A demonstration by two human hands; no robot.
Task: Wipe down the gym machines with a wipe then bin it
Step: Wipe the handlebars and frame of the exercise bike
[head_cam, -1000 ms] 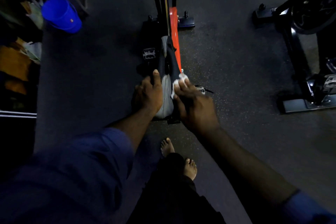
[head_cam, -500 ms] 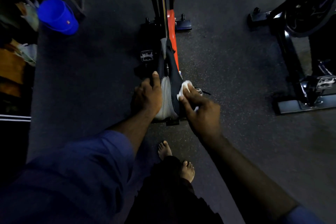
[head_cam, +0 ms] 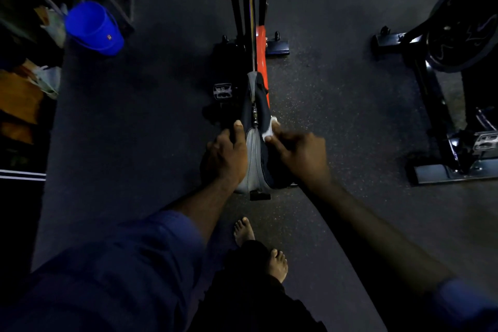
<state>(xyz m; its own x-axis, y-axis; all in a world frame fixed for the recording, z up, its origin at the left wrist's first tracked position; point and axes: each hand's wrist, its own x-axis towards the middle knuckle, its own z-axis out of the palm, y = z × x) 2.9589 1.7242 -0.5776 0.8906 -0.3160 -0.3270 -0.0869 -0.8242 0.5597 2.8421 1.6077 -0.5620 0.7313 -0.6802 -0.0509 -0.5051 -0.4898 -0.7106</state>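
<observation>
Wipe [head_cam: 270, 129] now farther forward along saddle [head_cam: 253, 162], pinched in right grip [head_cam: 301, 156]; left grip [head_cam: 225, 159] curled round saddle

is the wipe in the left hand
No, the wipe is pinched in the right hand against the right side of the saddle, while the left hand holds its left side.

Matt speckled rubbery floor [head_cam: 336, 121]; glossy blue plastic bucket [head_cam: 93, 28]; smooth grey saddle [head_cam: 252, 162], perhaps vinyl; soft white wipe [head_cam: 270, 129].
</observation>
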